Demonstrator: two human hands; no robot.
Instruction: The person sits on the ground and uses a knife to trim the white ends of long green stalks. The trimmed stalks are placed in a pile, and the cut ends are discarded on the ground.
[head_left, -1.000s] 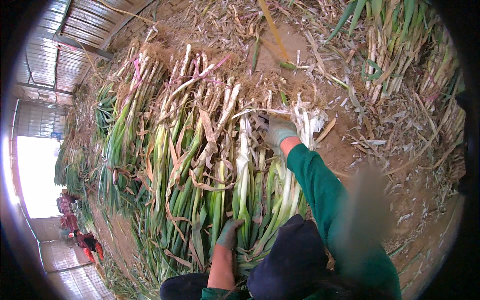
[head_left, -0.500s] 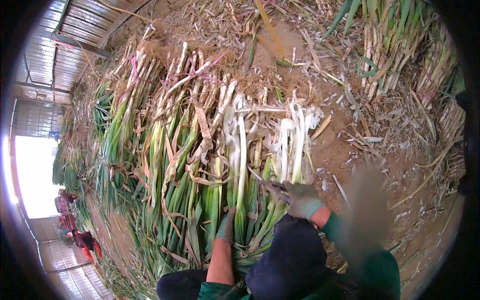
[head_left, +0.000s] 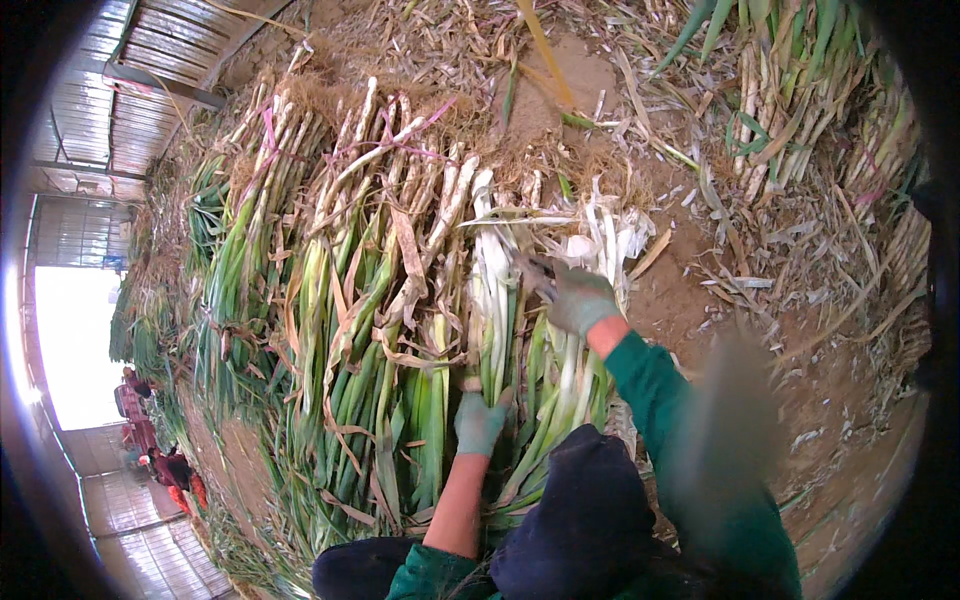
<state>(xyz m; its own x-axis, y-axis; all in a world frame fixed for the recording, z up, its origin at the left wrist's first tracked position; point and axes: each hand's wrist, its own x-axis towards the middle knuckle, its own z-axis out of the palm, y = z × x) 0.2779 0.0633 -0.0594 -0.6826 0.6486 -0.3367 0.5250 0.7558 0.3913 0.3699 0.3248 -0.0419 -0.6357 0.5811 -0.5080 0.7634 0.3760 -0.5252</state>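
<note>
My left hand, gloved with bare fingertips, lies on the green onion stalks with thumb and fingers apart. Just beyond it are pale, peeled green onions. My right hand, also gloved, is closed around a dark metal hand tool reaching over those white stems. The tool's working end is blurred, so its exact kind cannot be made out. Under and beside my right wrist lie more peeled green onions, their white ends pointing away from me.
Unpeeled green onions lie in a row to the left, some tied with pink string. More bundles rest at the far right. Dry husks litter the dirt floor. A blurred grey shape hides part of my right sleeve.
My right hand has moved away from me and slightly left with the tool, up to the white stems. My left hand has shifted forward and right, its thumb now spread.
</note>
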